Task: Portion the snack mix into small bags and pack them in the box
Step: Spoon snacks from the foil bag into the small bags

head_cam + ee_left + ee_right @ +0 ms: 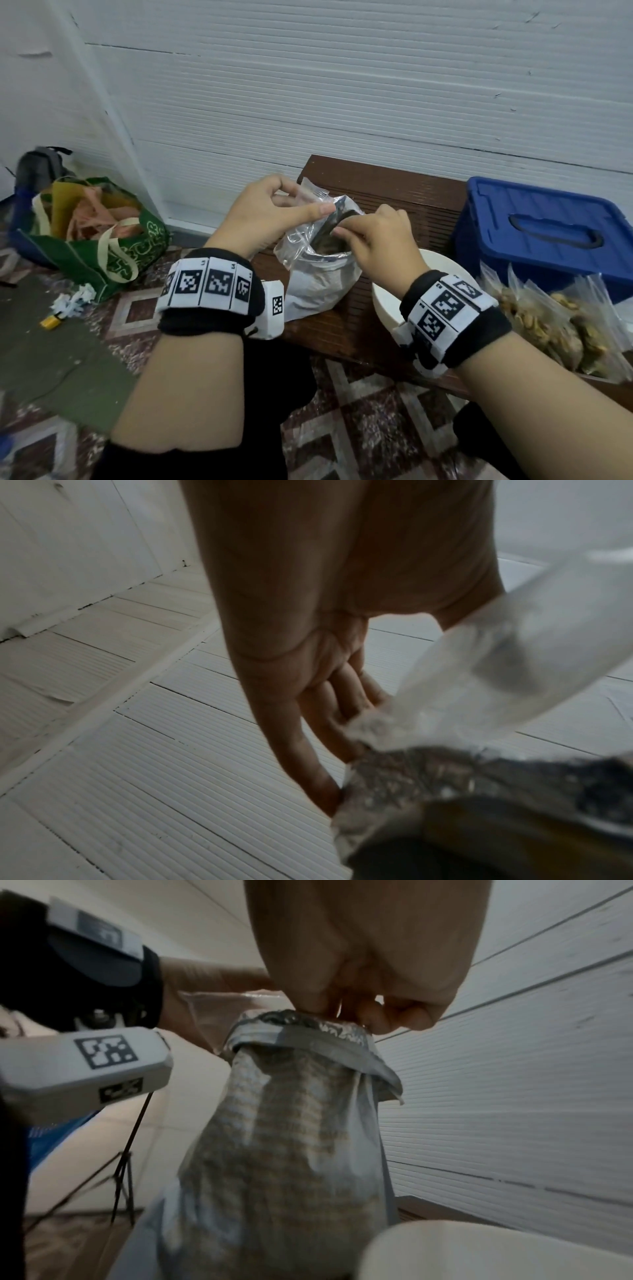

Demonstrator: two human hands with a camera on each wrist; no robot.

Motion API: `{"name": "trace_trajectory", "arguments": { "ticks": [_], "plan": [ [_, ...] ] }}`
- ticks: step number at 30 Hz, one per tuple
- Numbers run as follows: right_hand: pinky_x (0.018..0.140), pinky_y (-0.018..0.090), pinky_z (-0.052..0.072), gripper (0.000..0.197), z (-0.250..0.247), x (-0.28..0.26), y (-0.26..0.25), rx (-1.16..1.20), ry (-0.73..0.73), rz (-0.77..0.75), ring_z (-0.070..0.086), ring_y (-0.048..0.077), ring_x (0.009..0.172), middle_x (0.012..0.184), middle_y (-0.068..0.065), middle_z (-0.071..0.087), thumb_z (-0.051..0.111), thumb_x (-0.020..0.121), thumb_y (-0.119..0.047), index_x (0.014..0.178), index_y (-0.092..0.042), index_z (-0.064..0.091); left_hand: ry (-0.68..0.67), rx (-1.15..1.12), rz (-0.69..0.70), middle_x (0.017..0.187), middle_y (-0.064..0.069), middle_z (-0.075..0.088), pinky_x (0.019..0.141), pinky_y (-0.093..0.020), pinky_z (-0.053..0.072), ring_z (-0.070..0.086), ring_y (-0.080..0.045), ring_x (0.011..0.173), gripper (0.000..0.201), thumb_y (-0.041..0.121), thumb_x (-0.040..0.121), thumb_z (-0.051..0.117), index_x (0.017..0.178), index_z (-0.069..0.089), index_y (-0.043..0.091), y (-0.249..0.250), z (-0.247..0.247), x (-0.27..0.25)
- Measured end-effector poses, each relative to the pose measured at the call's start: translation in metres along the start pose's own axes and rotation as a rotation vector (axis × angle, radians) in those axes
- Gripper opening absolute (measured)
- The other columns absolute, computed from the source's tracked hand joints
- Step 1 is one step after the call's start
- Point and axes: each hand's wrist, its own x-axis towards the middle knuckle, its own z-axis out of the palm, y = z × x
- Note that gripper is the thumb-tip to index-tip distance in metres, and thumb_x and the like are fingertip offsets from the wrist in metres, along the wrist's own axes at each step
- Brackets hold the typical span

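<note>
Centre frame, on counter [394,212]: my left hand [260,214] pinches foil snack bag [318,274] rim plus clear small bag [291,246] — holds mouth open. Right hand [380,236] curled, fingertips pinching opposite rim. Filled bags [548,318] lower right, before shut blue box [548,233].

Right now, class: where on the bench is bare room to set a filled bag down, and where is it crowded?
Bare: the bench strip behind the foil bag, left of the blue box. Crowded: the near right, where the bowl and filled bags sit before the box.
</note>
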Motion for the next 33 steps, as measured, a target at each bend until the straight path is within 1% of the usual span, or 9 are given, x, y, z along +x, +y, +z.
{"name": "trace_trajectory", "arguments": {
  "ticks": [2,5,7,10,15,18,24,29,33],
  "plan": [
    [0.085,0.036,0.036,0.023,-0.001,0.003,0.000,0.133,-0.012,0.063,0.057,0.020,0.080,0.072,-0.003,0.069,0.053,0.095,-0.031,0.088,-0.022,0.074,0.007,0.018,-0.009,0.091,0.004,0.074,0.080,-0.027,0.051,0.069,-0.005,0.086,0.053,0.057,0.049,0.079,0.088,0.061,0.027,0.000,0.000,0.000],
    [0.077,0.032,0.051,0.022,-0.008,0.008,-0.003,0.394,0.056,0.223,0.066,0.017,0.073,0.074,0.004,0.071,0.056,0.094,-0.022,0.084,-0.013,0.074,-0.004,0.021,-0.002,0.089,0.005,0.075,0.076,-0.025,0.051,0.069,-0.004,0.083,0.050,0.055,0.052,0.079,0.088,0.061,0.027,0.000,0.000,-0.001],
    [0.067,0.027,0.049,0.024,-0.012,0.010,-0.003,0.460,0.129,0.339,0.064,0.017,0.069,0.072,0.006,0.070,0.056,0.094,-0.021,0.082,-0.011,0.074,0.003,0.013,0.006,0.087,0.007,0.075,0.082,-0.028,0.053,0.070,-0.004,0.083,0.051,0.054,0.052,0.079,0.090,0.061,0.026,0.000,0.000,-0.001],
    [0.059,0.020,0.042,0.028,-0.019,0.015,0.001,0.500,0.251,0.481,0.054,0.006,0.059,0.066,-0.004,0.065,0.052,0.095,-0.022,0.077,-0.014,0.072,0.058,-0.024,0.030,0.083,0.010,0.074,0.083,-0.026,0.052,0.069,-0.003,0.083,0.053,0.054,0.049,0.078,0.090,0.057,0.029,0.000,-0.003,-0.003],
    [0.061,0.012,0.038,0.033,-0.033,0.024,0.015,0.533,0.341,0.641,0.055,-0.002,0.068,0.080,-0.003,0.068,0.050,0.097,-0.023,0.071,-0.015,0.069,0.162,0.023,0.098,0.083,0.013,0.070,0.079,-0.018,0.048,0.063,0.005,0.082,0.053,0.051,0.052,0.080,0.097,0.059,0.030,-0.002,-0.017,-0.003],
    [0.072,0.021,0.044,0.036,-0.041,0.028,0.023,0.583,0.380,0.705,0.056,-0.001,0.070,0.079,-0.003,0.070,0.050,0.097,-0.021,0.065,-0.015,0.067,0.108,0.147,0.110,0.088,0.011,0.070,0.080,-0.020,0.050,0.064,-0.001,0.086,0.052,0.051,0.052,0.080,0.096,0.061,0.031,-0.002,-0.023,-0.004],
    [0.079,0.033,0.053,0.038,-0.067,0.038,0.035,0.651,0.443,0.755,0.062,0.017,0.080,0.080,0.002,0.069,0.051,0.095,-0.018,0.060,-0.021,0.064,0.013,0.299,0.086,0.093,0.013,0.068,0.074,-0.017,0.047,0.061,-0.003,0.090,0.046,0.049,0.053,0.084,0.092,0.065,0.034,-0.005,-0.023,0.002],
    [0.065,0.016,0.045,0.038,-0.083,0.050,0.034,0.599,0.462,0.668,0.063,0.011,0.085,0.092,0.003,0.071,0.049,0.096,-0.018,0.061,-0.018,0.064,-0.036,0.369,0.098,0.092,0.023,0.061,0.066,-0.007,0.035,0.052,0.009,0.087,0.041,0.046,0.058,0.085,0.090,0.060,0.039,0.001,-0.011,0.008],
    [0.062,0.011,0.044,0.038,-0.083,0.057,0.030,0.580,0.406,0.622,0.062,0.004,0.080,0.090,0.000,0.071,0.049,0.096,-0.016,0.062,-0.014,0.066,-0.051,0.397,0.107,0.092,0.025,0.060,0.065,-0.005,0.032,0.049,0.013,0.086,0.040,0.049,0.058,0.084,0.089,0.060,0.041,0.004,-0.003,0.013]
  ]
}}
